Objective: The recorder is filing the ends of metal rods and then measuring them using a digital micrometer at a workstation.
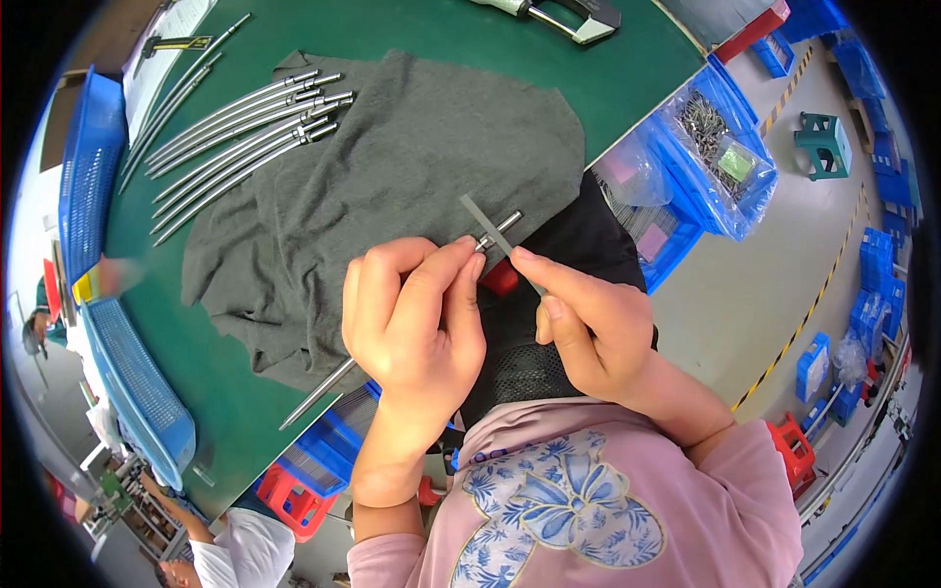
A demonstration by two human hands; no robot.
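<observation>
My left hand [417, 314] grips a slim metal rod [319, 394] near its stepped end, fingertips pinched together. The rod passes under the hand and its pointed tail sticks out at the lower left. Between thumb and index finger, my right hand [598, 323] holds a flat grey file [484, 223]. The file lies slantwise across the rod's stepped end, seemingly touching it. Beneath both is a dark grey cloth [421, 147] spread on the green table [627, 69]. Several similar metal rods [245, 118] lie side by side on the cloth's upper left part.
Blue baskets [137, 377] line the table's left edge. A micrometer-like tool [578, 18] lies at the far side. To the right stands a blue bin [755, 201] of small metal parts, with a green stool [821, 147] beyond. Another person [245, 551] sits at lower left.
</observation>
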